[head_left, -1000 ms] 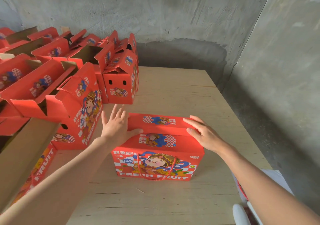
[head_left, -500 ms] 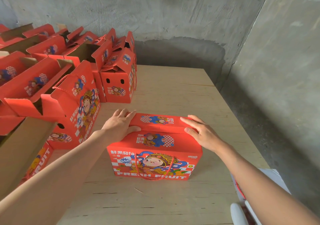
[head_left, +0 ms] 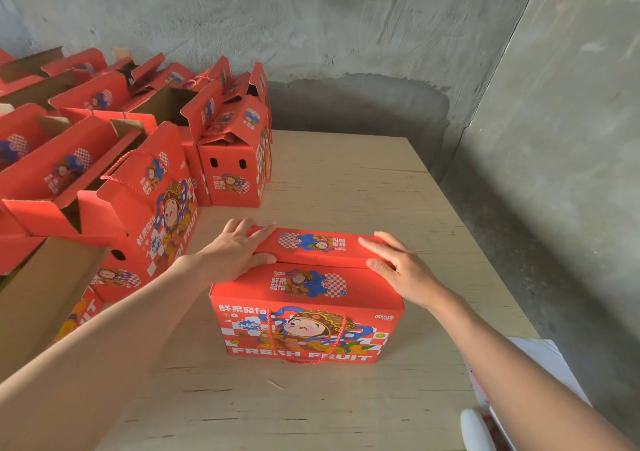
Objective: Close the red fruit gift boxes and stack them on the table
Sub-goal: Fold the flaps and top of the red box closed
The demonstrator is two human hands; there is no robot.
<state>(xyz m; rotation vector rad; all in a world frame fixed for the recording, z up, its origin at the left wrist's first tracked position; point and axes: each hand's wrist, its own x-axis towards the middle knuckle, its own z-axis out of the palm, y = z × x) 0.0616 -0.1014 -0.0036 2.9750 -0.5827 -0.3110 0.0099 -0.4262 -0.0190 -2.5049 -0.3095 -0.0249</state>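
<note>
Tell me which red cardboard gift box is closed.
The red cardboard gift box under the left hand and right hand, standing alone; the other boxes at left have raised flaps.

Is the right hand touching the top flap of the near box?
Touching. The head view shows the right hand lying flat on the right end of the flap, with no gap between them.
</note>
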